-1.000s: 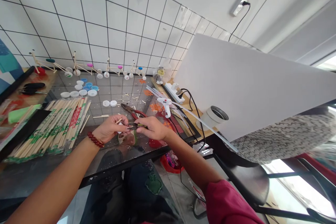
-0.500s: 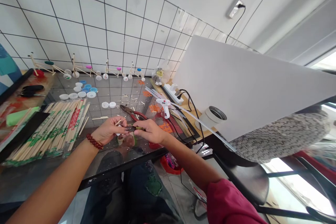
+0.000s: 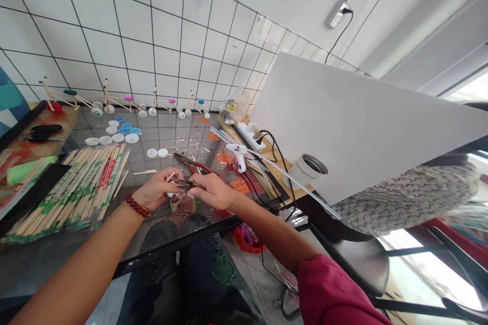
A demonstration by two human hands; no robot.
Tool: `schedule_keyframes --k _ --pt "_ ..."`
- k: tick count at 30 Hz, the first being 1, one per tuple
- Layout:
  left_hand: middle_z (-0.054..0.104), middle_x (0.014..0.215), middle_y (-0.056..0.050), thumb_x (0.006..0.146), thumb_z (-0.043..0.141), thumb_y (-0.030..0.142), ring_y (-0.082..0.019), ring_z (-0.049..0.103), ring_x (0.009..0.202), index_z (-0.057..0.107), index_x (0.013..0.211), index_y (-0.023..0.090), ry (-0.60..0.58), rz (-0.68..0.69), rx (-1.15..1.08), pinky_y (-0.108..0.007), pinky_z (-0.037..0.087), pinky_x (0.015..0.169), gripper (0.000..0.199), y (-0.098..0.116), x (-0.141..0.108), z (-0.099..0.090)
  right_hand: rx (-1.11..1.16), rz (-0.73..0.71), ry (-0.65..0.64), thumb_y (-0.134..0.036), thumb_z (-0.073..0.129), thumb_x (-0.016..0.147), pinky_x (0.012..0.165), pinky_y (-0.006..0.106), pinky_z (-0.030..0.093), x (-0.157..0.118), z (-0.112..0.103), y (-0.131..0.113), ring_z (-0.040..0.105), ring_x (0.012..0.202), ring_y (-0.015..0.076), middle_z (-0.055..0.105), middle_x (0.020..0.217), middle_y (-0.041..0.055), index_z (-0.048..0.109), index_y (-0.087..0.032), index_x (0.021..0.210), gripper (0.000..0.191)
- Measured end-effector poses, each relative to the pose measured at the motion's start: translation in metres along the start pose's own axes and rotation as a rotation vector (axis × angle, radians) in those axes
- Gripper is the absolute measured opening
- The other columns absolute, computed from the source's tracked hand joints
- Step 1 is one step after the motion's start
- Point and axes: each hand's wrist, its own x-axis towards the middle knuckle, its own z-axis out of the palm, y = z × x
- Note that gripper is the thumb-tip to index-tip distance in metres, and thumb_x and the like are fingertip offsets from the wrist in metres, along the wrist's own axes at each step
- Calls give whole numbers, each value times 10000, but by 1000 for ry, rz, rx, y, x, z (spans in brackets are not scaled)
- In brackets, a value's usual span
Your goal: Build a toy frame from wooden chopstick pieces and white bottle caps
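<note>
My left hand (image 3: 155, 190), with a beaded bracelet at the wrist, is closed on a short wooden stick (image 3: 170, 176). Its fingertips also meet the dark jaws of small pliers (image 3: 185, 185), which my right hand (image 3: 214, 191) grips by the handles. Whether the jaws bite on the stick is hidden by the fingers. Just behind the hands lie larger pliers (image 3: 186, 159) with red handles. Two white bottle caps (image 3: 157, 153) rest flat on the dark glossy table (image 3: 152, 223), amid small wood scraps.
Bundles of wrapped chopsticks (image 3: 84, 183) lie at the left. Loose white and blue caps (image 3: 124, 131) sit behind them, before a row of small stick-and-cap tricycles (image 3: 163, 105). A white glue gun (image 3: 238, 154), power strip (image 3: 250, 135) and cords stand right, beside a large white board (image 3: 354, 122).
My right hand and the small pliers have shifted slightly left, and more of the jaws shows against my left fingertips. My left hand stays nearly still.
</note>
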Motion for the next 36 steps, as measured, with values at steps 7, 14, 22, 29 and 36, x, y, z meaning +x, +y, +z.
schedule_keyframes --k 7,14,22,29,36 --pt "808 924 -47 640 940 187 -194 778 849 739 993 189 143 46 -252 -306 637 810 407 6 3 -7 141 123 281 -502 511 1007 700 270 410 12 8 13 539 726 160 574 778 -9 603 -184 938 337" --pt "784 1161 -115 594 1005 273 -276 726 1141 744 1080 180 -6 105 -224 -396 577 1008 560 -10 4 3 284 243 445 -432 512 1003 752 287 482 37 36 15 589 777 173 627 823 2 565 -203 952 241" --pt "755 879 -41 499 1008 426 -249 723 896 732 1014 201 303 203 8 -337 574 811 626 -19 6 21 422 147 434 -355 547 940 902 331 527 59 74 12 645 935 209 688 967 58 604 -201 916 166" --pt "701 740 -26 608 884 667 -222 675 748 666 812 194 407 234 112 -303 531 661 559 -24 15 26 507 264 472 -405 498 1007 828 315 541 62 84 18 657 869 205 711 883 46 677 -184 953 289" --pt "776 851 -64 810 768 572 -261 706 761 759 954 219 582 286 642 -327 529 672 382 16 -18 1 70 385 510 -415 556 1009 890 367 532 53 59 20 702 984 259 754 1090 95 607 -203 1298 362"
